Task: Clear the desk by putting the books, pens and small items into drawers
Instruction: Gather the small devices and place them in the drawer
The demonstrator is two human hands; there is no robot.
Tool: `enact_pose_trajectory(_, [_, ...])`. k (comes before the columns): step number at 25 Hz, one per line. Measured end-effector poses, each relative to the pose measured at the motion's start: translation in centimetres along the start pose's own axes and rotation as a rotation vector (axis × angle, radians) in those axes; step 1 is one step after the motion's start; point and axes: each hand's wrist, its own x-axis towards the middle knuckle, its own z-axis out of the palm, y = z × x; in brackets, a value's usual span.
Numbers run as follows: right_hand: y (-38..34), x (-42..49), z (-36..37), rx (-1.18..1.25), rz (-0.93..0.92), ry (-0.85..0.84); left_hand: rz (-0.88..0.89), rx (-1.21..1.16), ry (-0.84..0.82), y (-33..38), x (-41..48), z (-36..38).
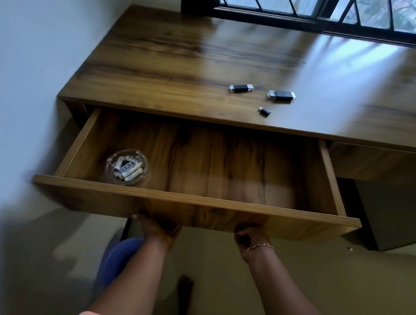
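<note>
The wooden desk's left drawer (193, 210) stands pulled far out. My left hand (157, 228) and my right hand (250, 235) both grip the underside of its front panel, fingers curled out of sight beneath it. Inside the drawer, at the left, a clear glass dish (127, 167) holds several white batteries. On the desk top (174, 71) lie two black USB sticks (241, 88) (281, 95) with clear ends, and a small black adapter (264, 111) in front of them.
A white wall runs along the left side of the desk. A barred window (332, 6) sits behind it. A second, closed drawer (389, 165) is to the right. A blue object (116, 254) lies on the floor under the drawer.
</note>
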Motion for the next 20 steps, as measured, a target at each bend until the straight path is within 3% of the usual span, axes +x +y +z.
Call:
enact_pose_trajectory(5, [0.3,-1.5,-0.5,0.021,-0.021,0.024,-0.026,0.041,-0.005,0.1,-0.8,-1.1])
enact_pose_trajectory(10, [-0.2,-5.1,0.7,-0.145,-0.049,-0.018,0.165,0.446,0.352,-2.0,-4.9,1.1])
enact_pose_trajectory(12, [-0.4,-7.4,1.7,-0.134,-0.054,-0.105,0.287,0.594,0.254,-3.6,-8.4,3.1])
enact_pose_trajectory(16, [-3.0,-12.9,2.5,0.025,0.037,-0.372,0.807,0.785,-0.094,-3.6,-13.0,7.3])
enact_pose_trajectory(20, [-7.2,-16.3,2.8,0.055,-0.136,-0.460,1.061,0.971,-0.170,-0.3,-13.2,11.1])
